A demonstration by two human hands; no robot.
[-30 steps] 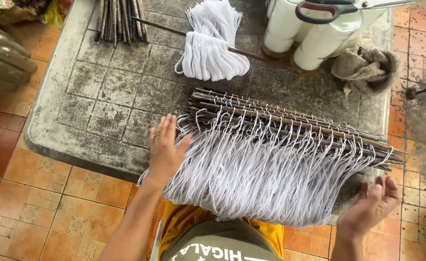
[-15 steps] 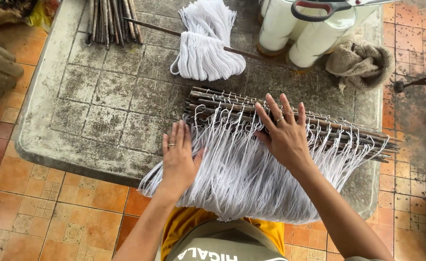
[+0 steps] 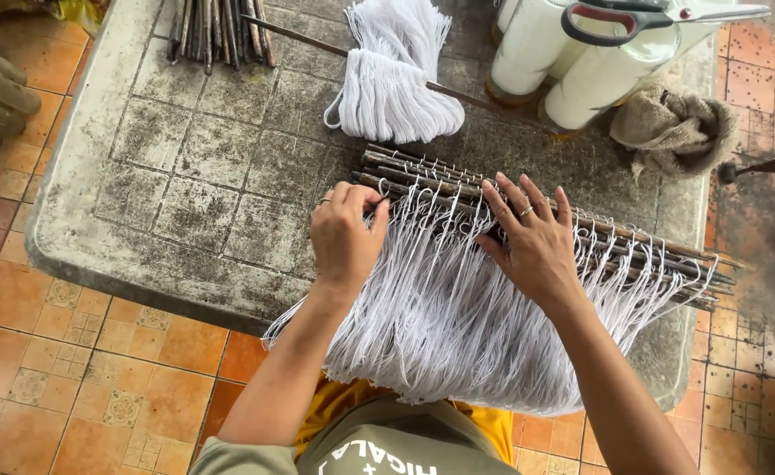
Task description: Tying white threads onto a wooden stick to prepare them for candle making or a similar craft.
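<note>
A row of thin dark sticks lies across the grey stone table, with white string loops hanging from them over the near edge. My left hand is curled at the left ends of the sticks, fingers pinching there. My right hand lies flat with fingers spread on the sticks and strings in the middle of the row.
A bundle of white string on a stick lies behind the row. More dark sticks are at the back left. White thread cones with red-handled scissors and a brown rag are at the back right. Orange tiles surround the table.
My left hand moved up from the hanging strings to the left ends of the sticks and curled. My right hand came from beside the table onto the sticks.
</note>
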